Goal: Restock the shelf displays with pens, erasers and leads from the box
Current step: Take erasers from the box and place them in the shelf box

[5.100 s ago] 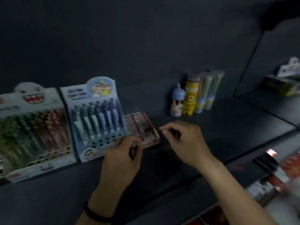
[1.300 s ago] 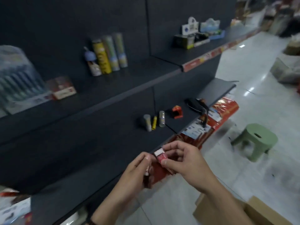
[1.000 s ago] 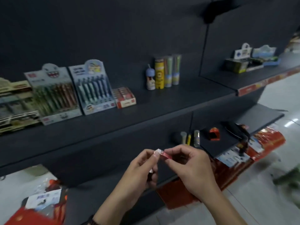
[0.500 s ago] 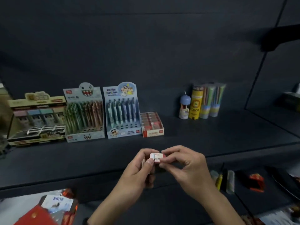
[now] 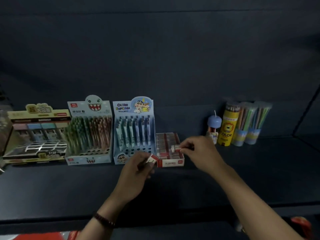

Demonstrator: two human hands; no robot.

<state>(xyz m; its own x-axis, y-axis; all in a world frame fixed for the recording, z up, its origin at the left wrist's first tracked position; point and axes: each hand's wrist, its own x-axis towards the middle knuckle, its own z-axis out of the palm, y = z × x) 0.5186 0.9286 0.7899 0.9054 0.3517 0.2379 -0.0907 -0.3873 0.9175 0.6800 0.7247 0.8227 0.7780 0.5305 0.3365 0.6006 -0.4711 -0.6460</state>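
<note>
Right hand (image 5: 201, 152) reached tray (image 5: 171, 164), eraser (image 5: 175, 148) seemingly pinched

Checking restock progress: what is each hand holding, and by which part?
The left hand pinches an eraser by its lower end; the right hand pinches a second eraser by its right end.

A stationery shop; dark shelf (image 5: 242, 170) lined with pen display boxes (image 5: 133, 132) and pencil tubes (image 5: 245, 125)

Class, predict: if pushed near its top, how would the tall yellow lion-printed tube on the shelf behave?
The tall yellow lion-printed tube stands upright and narrow, so it would probably tip. Being round, it would likely roll, perhaps knocking the clear pencil tube beside it.
</note>
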